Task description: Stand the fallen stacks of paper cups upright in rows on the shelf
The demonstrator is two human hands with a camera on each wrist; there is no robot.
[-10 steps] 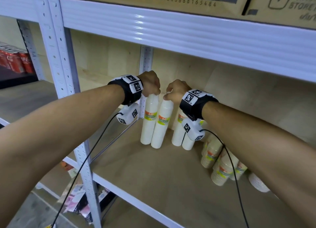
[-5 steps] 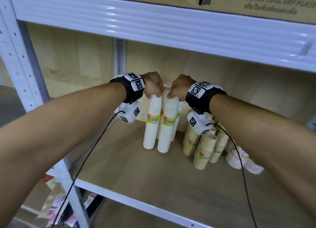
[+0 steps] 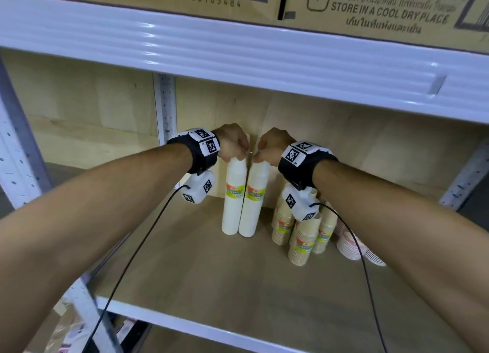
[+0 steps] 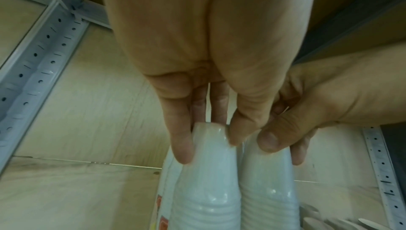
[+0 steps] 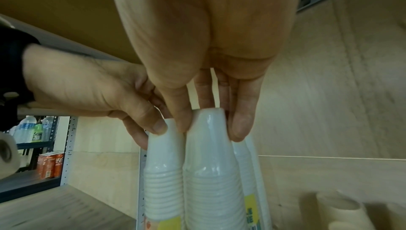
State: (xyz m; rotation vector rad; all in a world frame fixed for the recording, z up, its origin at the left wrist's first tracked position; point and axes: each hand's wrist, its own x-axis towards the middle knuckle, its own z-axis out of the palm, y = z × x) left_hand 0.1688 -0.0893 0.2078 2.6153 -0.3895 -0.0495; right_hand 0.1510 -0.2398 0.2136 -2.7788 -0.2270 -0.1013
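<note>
Two tall white cup stacks in plastic sleeves stand upright and touching on the wooden shelf (image 3: 185, 286). My left hand (image 3: 234, 143) pinches the top of the left stack (image 3: 234, 199). My right hand (image 3: 270, 147) pinches the top of the right stack (image 3: 254, 199). In the left wrist view the left hand (image 4: 208, 145) has fingers and thumb around the left stack (image 4: 206, 190). In the right wrist view the right hand (image 5: 211, 129) grips the right stack (image 5: 211, 181), and a further white stack (image 5: 248, 173) stands behind it.
Several brown cup stacks (image 3: 301, 236) stand just right of the white ones, and a pale stack (image 3: 349, 244) lies on its side beyond them. A white upright post (image 3: 164, 106) rises at the back left. Cartons (image 3: 370, 9) sit on the shelf above.
Both hands have kept their grip and shifted the two white stacks rightward, away from the post. The stacks now touch and hide the white stacks behind them.
</note>
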